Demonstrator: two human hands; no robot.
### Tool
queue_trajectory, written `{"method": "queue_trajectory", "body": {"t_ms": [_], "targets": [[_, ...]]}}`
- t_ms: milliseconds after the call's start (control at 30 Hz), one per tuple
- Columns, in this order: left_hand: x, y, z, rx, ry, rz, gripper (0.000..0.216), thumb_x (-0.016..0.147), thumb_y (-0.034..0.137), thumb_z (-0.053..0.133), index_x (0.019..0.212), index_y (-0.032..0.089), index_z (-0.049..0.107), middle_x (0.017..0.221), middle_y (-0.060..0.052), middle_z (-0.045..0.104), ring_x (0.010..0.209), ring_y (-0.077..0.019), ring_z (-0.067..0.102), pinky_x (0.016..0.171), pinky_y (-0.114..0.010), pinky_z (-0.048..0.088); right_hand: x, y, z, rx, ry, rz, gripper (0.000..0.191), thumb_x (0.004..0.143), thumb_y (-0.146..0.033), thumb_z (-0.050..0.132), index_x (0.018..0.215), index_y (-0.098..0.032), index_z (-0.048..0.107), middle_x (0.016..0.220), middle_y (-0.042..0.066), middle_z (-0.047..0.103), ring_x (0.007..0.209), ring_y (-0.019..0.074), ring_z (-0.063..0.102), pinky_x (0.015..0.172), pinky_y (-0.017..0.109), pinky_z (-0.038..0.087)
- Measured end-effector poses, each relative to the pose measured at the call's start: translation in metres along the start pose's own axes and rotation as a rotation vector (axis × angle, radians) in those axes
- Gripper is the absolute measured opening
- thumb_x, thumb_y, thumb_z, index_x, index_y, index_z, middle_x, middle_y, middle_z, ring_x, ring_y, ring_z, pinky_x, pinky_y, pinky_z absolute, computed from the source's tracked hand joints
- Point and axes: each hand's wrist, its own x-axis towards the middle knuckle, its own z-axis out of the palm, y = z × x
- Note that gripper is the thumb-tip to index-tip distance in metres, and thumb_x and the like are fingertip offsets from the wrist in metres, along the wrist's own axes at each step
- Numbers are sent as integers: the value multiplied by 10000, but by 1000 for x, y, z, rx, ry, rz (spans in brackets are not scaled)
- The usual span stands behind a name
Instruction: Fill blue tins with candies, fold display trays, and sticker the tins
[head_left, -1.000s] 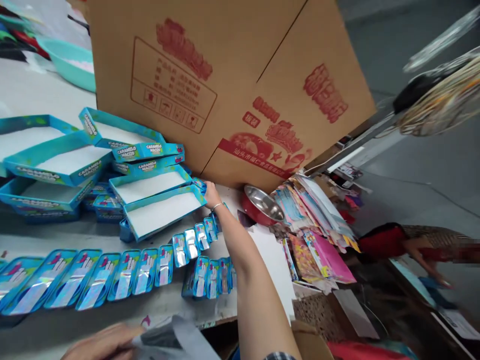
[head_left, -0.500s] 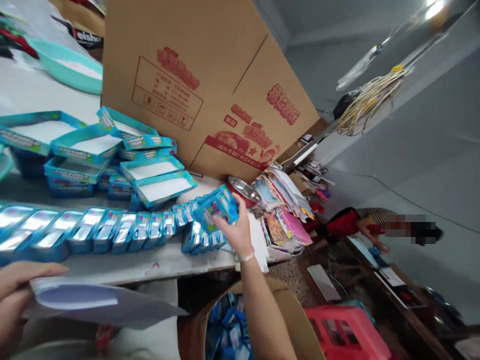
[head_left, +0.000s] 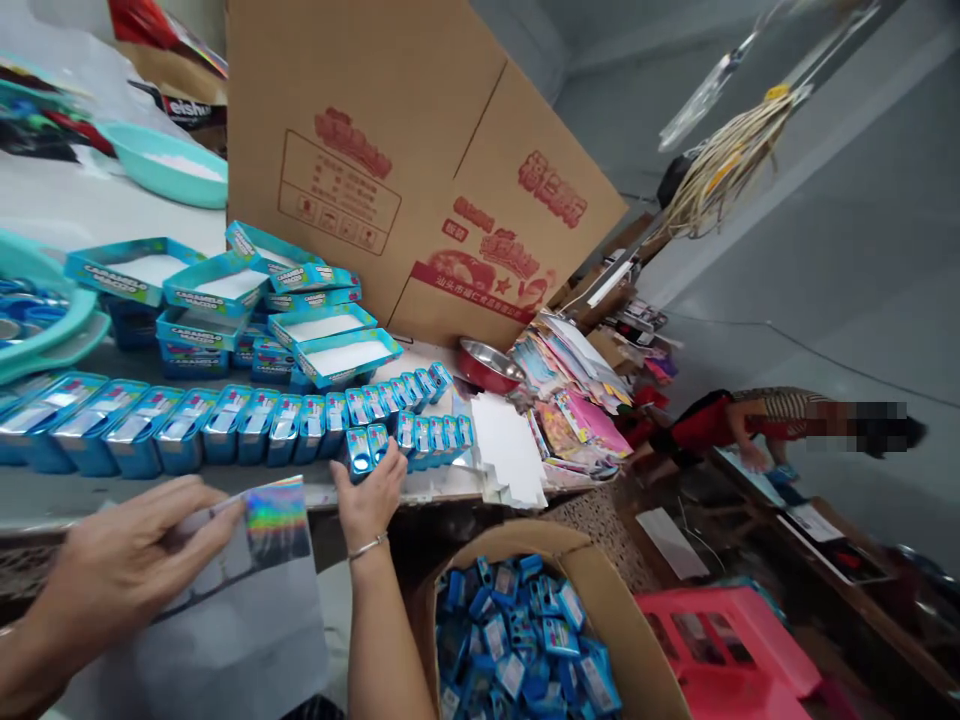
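My left hand (head_left: 142,560) is closed on a pale plastic sheet (head_left: 247,610), with a shiny rainbow strip at its upper corner, held in front of the table edge. My right hand (head_left: 375,490) grips a pair of small blue boxes (head_left: 367,450) at the front of the table, thumb on their left side and fingers on their right. Alongside stands a long row of matching blue boxes (head_left: 217,425) with silvery fronts. A shorter row (head_left: 435,435) continues to the right of my hand.
Blue display trays (head_left: 349,355) are stacked behind the rows. A large cardboard carton (head_left: 420,180) stands at the back. Below the table, an open carton (head_left: 637,640) holds many blue boxes. A metal bowl (head_left: 491,365), white card (head_left: 506,450) and teal basins (head_left: 169,170) are around. Another person (head_left: 720,420) works at right.
My right hand has brought blue boxes from above the row down and left to the table front. My left hand has moved right and raised the sheet. The view has shifted slightly.
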Motion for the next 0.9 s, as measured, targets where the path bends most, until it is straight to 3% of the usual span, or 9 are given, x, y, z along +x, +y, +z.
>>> {"method": "queue_trajectory", "body": {"t_ms": [100, 200, 300, 367, 433, 533, 700, 800, 900], "targets": [[16, 28, 6, -170, -119, -11, 340, 873, 455, 526, 678, 191, 611, 630, 45, 551, 614, -102, 499, 588, -183, 354, -4, 1, -33, 111, -33, -93, 902, 723, -568, 725, 1414, -110, 371, 1335, 284, 430, 1274, 412, 420, 1010, 589, 395], [35, 43, 17, -343, -268, -59, 367, 889, 441, 500, 649, 181, 593, 643, 29, 544, 633, -122, 504, 577, -198, 357, -3, -9, -88, 305, 5, -205, 549, 880, -451, 589, 1345, -178, 484, 1318, 209, 473, 1256, 326, 468, 1001, 513, 436], [50, 56, 29, -437, -386, -14, 393, 896, 419, 473, 596, 174, 540, 621, 23, 487, 612, -121, 451, 553, -207, 331, 5, -25, -134, 428, -239, -391, 342, 922, -327, 549, 1257, -268, 588, 1206, 110, 586, 1133, 245, 561, 938, 412, 491], [58, 66, 36, -455, -447, 31, 389, 898, 398, 469, 590, 171, 541, 615, 24, 466, 604, -118, 427, 552, -210, 321, 11, -34, -150, 399, -396, -504, 283, 905, -275, 586, 1182, -296, 640, 1090, 67, 651, 1023, 219, 600, 883, 375, 509], [63, 75, 42, -465, -503, 43, 362, 895, 381, 474, 620, 171, 578, 626, 23, 482, 620, -122, 436, 569, -209, 328, 15, -36, -155, 327, -439, -556, 225, 905, -238, 585, 1108, -291, 669, 986, 50, 681, 934, 212, 610, 821, 365, 513], [69, 81, 50, -505, -561, 12, 344, 890, 371, 470, 631, 170, 576, 628, 23, 471, 632, -126, 429, 577, -211, 327, 17, -29, -152, 217, -351, -610, 214, 909, -206, 565, 1084, -269, 670, 935, 64, 689, 884, 223, 604, 756, 376, 505], [73, 80, 62, -586, -603, -53, 389, 883, 404, 466, 570, 174, 465, 594, 33, 358, 596, -115, 331, 533, -217, 274, 12, -10, -146, 136, -180, -794, 425, 874, -141, 570, 1268, -300, 579, 998, 81, 697, 909, 244, 605, 770, 410, 510], [75, 82, 65, -599, -612, -63, 408, 883, 431, 458, 566, 174, 466, 593, 34, 359, 590, -114, 328, 531, -217, 278, 9, -4, -142, 183, -132, -785, 449, 858, -123, 568, 1258, -327, 575, 1065, 79, 679, 972, 241, 601, 824, 414, 521], [79, 83, 66, -575, -610, -43, 409, 883, 420, 438, 561, 173, 493, 583, 31, 381, 583, -117, 354, 537, -221, 288, 7, -6, -141, 258, -137, -720, 353, 856, -109, 558, 1149, -299, 608, 1061, 73, 666, 980, 223, 596, 842, 399, 518]]}}
